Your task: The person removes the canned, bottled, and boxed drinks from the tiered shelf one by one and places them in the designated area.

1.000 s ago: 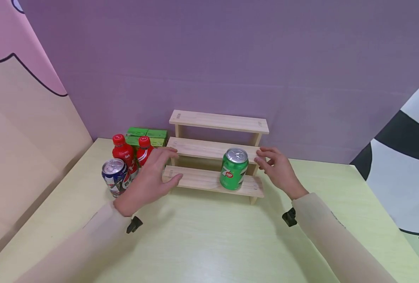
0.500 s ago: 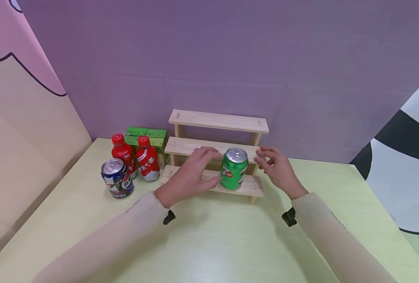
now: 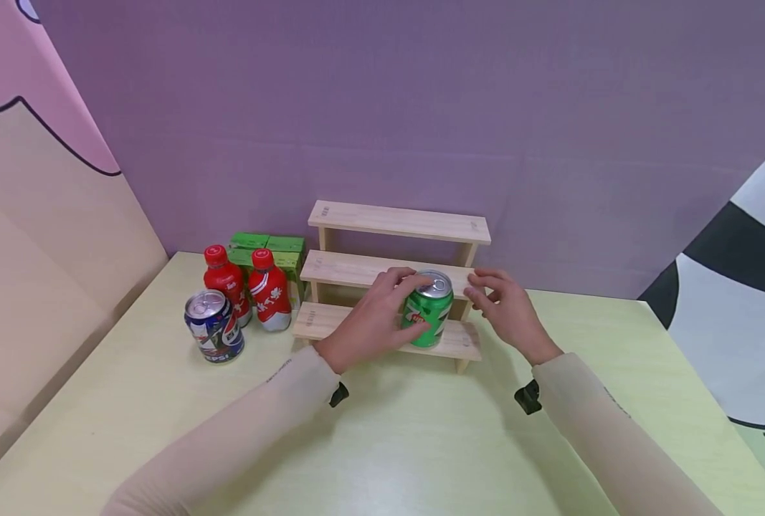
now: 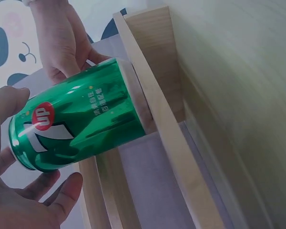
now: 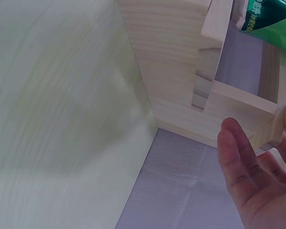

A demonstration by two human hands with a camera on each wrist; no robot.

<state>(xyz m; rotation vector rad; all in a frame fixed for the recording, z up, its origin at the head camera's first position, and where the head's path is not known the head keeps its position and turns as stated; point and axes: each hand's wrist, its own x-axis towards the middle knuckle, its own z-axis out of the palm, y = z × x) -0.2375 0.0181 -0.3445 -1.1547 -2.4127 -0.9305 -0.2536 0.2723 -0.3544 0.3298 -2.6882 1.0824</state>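
Observation:
A green 7up can (image 3: 439, 314) stands upright near the right end of the bottom step of a three-step wooden display shelf (image 3: 340, 266). My left hand (image 3: 372, 319) is spread around the can's upper part. In the left wrist view its thumb (image 4: 14, 99) overlaps the can's near side, and some fingertips (image 4: 71, 188) below stand apart from the can (image 4: 81, 117). With thumb and fingers, my right hand (image 3: 510, 315) holds the right end of the middle step; the right wrist view shows that hand (image 5: 260, 186) at the wooden end.
To the left of the shelf stand a blue Pepsi can (image 3: 214, 333), a red bottle (image 3: 226, 276) and another red bottle (image 3: 269, 294). Green boxes (image 3: 285, 247) are behind them. A purple wall (image 3: 395, 86) rises behind the pale table (image 3: 395, 444).
My left hand has moved right, from beside the red bottles to around the 7up can. The can has not moved. My right hand stays at the middle step's end.

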